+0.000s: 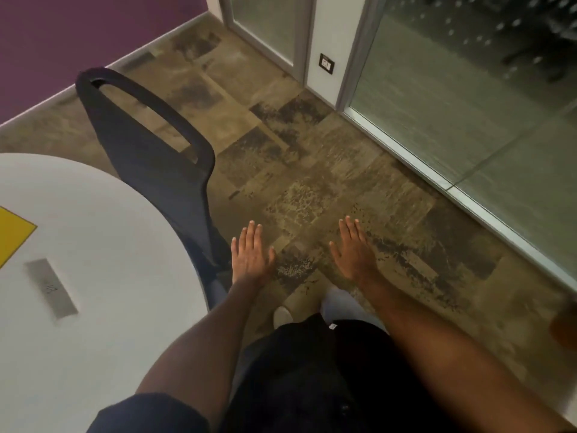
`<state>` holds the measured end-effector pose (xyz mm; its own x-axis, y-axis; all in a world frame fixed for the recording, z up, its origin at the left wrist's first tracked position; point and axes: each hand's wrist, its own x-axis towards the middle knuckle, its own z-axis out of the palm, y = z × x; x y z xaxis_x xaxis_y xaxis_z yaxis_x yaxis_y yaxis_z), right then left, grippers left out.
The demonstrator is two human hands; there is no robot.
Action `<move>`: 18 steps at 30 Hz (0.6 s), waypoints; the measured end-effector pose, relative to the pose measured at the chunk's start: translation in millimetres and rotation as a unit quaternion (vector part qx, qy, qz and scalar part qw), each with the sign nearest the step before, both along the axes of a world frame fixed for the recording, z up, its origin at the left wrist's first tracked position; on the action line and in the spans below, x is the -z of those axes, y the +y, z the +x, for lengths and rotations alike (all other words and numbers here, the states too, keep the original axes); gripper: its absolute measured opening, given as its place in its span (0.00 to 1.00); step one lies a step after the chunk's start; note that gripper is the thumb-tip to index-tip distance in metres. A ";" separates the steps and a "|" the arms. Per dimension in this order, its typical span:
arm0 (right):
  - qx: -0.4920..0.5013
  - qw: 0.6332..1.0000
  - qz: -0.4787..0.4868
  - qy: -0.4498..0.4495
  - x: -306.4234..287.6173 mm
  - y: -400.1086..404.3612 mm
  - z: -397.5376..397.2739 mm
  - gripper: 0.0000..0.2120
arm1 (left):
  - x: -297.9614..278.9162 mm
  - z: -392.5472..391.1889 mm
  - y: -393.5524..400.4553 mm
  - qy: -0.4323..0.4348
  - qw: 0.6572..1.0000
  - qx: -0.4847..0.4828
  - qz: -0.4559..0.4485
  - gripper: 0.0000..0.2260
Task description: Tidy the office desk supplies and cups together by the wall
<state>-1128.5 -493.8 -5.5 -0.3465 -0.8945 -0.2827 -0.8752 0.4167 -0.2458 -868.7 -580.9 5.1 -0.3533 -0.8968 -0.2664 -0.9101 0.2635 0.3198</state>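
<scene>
1. The left hand [251, 256] is held out flat in the air over the floor, palm down, fingers straight and close together, grasping nothing.
2. The right hand [354, 248] is held out the same way, palm down with straight fingers, released and touching nothing; it is well apart from the left hand.
3. Both bare forearms reach forward from the bottom of the view, above dark trousers and 2 light shoes [282, 317] on the floor.
4. The desk [103, 276] is a white round-edged top at the left; its curved right edge passes just beside the left forearm.
5. No cups or desk supplies show in this view, so their place cannot be told.
6. On the desk, a yellow sheet [12, 234] lies at the left edge, cut off by the frame.
7. A grey rectangular plate [51, 287] is set into the desk top, near the yellow sheet and inward from it.
8. A dark blue chair [156, 160] with a slot in its back stands against the desk's far right edge, its lower part just beside the left hand.
9. The floor is mottled brown carpet tile [312, 182].
10. A purple wall [62, 35] runs along the upper left; glass partitions [468, 104] in grey frames line the right, with a wall socket [326, 63] on the white post between them.
</scene>
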 end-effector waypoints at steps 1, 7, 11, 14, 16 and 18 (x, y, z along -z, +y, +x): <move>-0.007 1.000 -0.001 -0.002 -1.3 -19.1 -6.3 0.34 | 0.5 -5.3 -15.4 0.005 1.000 -0.012 0.002 0.30; -0.056 0.998 -0.006 -0.012 6.8 -140.2 -46.3 0.33 | 17.4 -41.4 -115.9 -0.004 0.999 -0.041 0.003 0.31; -0.092 0.996 0.002 -0.023 18.1 -230.1 -79.4 0.33 | 29.4 -72.8 -192.0 0.010 0.995 -0.095 -0.003 0.32; -0.115 0.993 0.009 -0.031 24.9 -295.0 -105.4 0.33 | 24.9 -96.6 -240.0 -0.004 0.993 -0.120 -0.018 0.30; -0.131 0.990 0.016 -0.042 24.8 -339.1 -122.5 0.35 | 17.0 -110.1 -269.7 -0.003 0.990 -0.138 -0.011 0.31; -0.157 0.987 0.016 -0.026 26.3 -380.4 -136.7 0.34 | 15.0 -124.0 -297.6 -0.005 0.988 -0.154 -0.020 0.30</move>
<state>-1265.2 -874.2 -31.8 -0.0375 -0.9455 -0.3233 -0.9492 0.1348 -0.2842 -992.7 -878.6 -9.9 -0.0598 -0.9710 -0.2315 -0.9521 -0.0142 0.3053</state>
